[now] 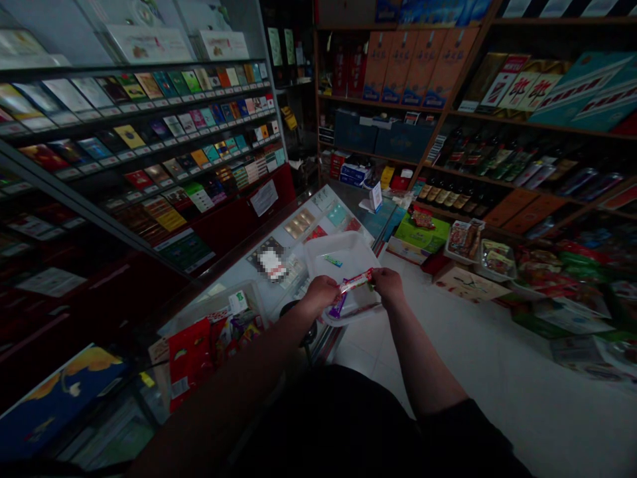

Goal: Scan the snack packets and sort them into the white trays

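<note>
A red and white wrapped candy stick [356, 281] is stretched between my two hands, above a white plastic basin [314, 249]. My left hand [322, 294] is closed on its left end, and my right hand [389, 287] pinches the right end. Inside the basin lie a small green and blue packet [333, 261] and a purple wrapped packet [338, 306]. The basin rests on the glass counter [279, 299], its near right side reaching the counter's edge. Print on the wrapper is too small to read.
To the left, a clear tub [256, 292] holds mixed snack packets, with a red bag [190, 358] beside it. Cigarette shelves [149, 106] line the left wall. Bottles and boxes fill the shelves on the right. Snack trays [465, 240] and a green box [422, 231] stand right of the counter.
</note>
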`<state>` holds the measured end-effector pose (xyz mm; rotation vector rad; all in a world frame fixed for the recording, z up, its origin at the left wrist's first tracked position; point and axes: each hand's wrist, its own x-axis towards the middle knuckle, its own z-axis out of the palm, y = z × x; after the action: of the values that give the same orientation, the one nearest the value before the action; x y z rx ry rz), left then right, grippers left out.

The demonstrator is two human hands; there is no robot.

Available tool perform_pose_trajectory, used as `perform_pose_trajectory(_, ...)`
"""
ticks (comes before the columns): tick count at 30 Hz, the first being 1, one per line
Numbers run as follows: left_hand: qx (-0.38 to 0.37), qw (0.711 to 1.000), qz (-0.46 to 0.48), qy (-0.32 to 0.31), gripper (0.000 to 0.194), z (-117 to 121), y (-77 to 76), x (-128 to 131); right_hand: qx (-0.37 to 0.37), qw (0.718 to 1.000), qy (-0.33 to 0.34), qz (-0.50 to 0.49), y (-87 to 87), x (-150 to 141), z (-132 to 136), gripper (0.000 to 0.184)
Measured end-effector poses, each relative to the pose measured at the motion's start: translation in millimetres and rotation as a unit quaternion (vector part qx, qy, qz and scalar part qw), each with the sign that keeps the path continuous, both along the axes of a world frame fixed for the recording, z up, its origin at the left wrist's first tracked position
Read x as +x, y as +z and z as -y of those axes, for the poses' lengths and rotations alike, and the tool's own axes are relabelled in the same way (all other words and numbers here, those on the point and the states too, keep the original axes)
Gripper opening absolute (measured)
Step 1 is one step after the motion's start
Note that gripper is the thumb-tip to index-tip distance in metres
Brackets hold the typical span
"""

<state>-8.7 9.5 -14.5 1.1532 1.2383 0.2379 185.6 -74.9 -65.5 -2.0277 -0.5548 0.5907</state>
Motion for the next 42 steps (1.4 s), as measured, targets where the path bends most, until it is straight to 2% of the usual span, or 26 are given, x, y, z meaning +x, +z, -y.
perform_pose_trajectory(4, 0.049, 0.999, 0.008, 0.001, 0.018, -3.3, 10.4, -4.0, 0.016, 0.999, -0.015, -0.026, 9.2, -1.5, 2.2, 0.036)
perform_pose_trajectory(10, 0.12, 0.992, 0.033, 0.011, 0.014, -12.1, 29.9, -18.0, 0.102, 0.989, -0.025, -0.106, 28.5, -8.6, 4.0, 0.035)
perform_pose_trajectory(16, 0.174, 0.981, 0.081, 0.017, 0.021, -19.0, 43.4, -38.5, 0.168, 0.982, -0.001, -0.083, 51.7, -20.9, 4.8, 0.031)
perform_pose_trajectory(23, 0.161, 0.974, 0.157, 0.038, 0.014, -28.9, 49.9, -72.1, 0.228, 0.961, 0.15, -0.033, 77.0, -40.3, 6.4, 0.03)
perform_pose_trajectory(27, 0.138, 0.972, 0.185, 0.039, 0.018, -36.3, 49.3, -88.6, 0.247, 0.956, 0.159, -0.011, 80.7, -48.6, 3.0, 0.029)
perform_pose_trajectory(31, 0.144, 0.966, 0.211, 0.02, 0.032, -35.2, 51.7, -97.8, 0.226, 0.963, 0.145, 0.013, 78.0, -53.4, -0.4, 0.029)
perform_pose_trajectory(36, 0.212, 0.963, 0.165, 0.032, 0.03, -33.0, 51.4, -103.3, 0.187, 0.968, 0.167, 0.024, 79.8, -57.0, -1.7, 0.028)
perform_pose_trajectory(39, 0.27, 0.957, 0.102, 0.018, 0.024, -37.7, 49.0, -111.7, 0.166, 0.96, 0.202, 0.102, 83.9, -58.1, -4.3, 0.024)
perform_pose_trajectory(42, 0.39, 0.92, 0.017, -0.04, 0.02, -46.7, 49.2, -125.5, 0.158, 0.938, 0.254, 0.174, 86.0, -58.9, -10.8, 0.017)
